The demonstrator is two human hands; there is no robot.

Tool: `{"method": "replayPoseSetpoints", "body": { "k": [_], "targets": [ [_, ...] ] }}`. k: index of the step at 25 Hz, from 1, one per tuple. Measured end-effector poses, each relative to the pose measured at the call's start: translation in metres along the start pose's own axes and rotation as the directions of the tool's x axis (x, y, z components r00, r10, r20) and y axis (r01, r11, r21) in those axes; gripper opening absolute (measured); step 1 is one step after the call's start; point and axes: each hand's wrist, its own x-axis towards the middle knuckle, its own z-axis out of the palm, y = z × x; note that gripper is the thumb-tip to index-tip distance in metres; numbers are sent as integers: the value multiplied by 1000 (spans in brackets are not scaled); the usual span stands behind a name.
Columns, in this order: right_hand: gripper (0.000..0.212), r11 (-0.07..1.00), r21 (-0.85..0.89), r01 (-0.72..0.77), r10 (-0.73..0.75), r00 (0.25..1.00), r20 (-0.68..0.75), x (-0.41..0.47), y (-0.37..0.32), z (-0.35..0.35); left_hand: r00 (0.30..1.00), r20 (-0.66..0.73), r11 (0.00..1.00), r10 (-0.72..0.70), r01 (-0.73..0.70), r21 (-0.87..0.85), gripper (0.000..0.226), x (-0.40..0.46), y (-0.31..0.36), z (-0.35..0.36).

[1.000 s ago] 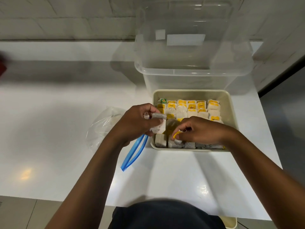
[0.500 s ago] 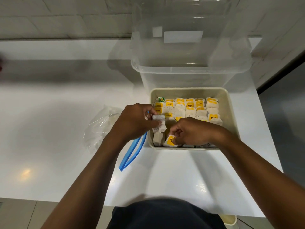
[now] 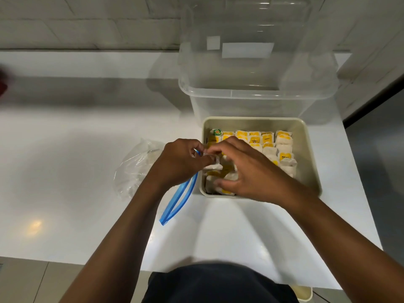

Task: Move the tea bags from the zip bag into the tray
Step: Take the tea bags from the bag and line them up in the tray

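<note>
A beige tray on the white counter holds several rows of white and yellow tea bags. At the tray's left edge my left hand grips a small bunch of white tea bags. My right hand hovers over the tray's near left part, with its thumb and forefinger pinching at that bunch beside my left fingers. The clear zip bag with a blue zip strip lies crumpled on the counter, left of the tray and partly under my left wrist.
A large clear plastic container with its lid up stands right behind the tray. The counter's right edge runs close to the tray, with dark floor beyond. A tiled wall closes the back.
My right hand has left the tea bag it set in the tray's near row and moved up and left to the bunch held in my left hand.
</note>
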Motion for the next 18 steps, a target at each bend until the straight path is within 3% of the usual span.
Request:
{"method": "replayPoseSetpoints", "body": {
  "k": [2,5,7,10,12,14,18],
  "targets": [
    [49,1000,17,15,-15,1000,6,1,0,7,1000,20,999,-11,12,-47,18,-1,1,1],
    [14,1000,3,30,-29,984,-178,9,3,6,991,129,991,-27,44,-130,21,-6,3,-1],
    [6,997,72,1,14,978,-206,9,4,1,992,117,985,-45,63,-158,26,-9,3,-4],
    [8,965,225,-131,155,983,-94,6,7,-4,995,15,966,-101,102,-237,33,-8,-1,-8],
    [8,937,273,-219,224,975,12,7,7,3,987,46,883,-155,159,-442,31,-8,0,-11],
    [12,924,242,-297,284,955,91,11,7,16,981,94,772,-170,192,-606,32,-8,0,-11],
    [30,959,0,-283,281,954,107,18,10,42,995,39,832,-88,95,-547,18,-10,3,-7]
  ]
}}
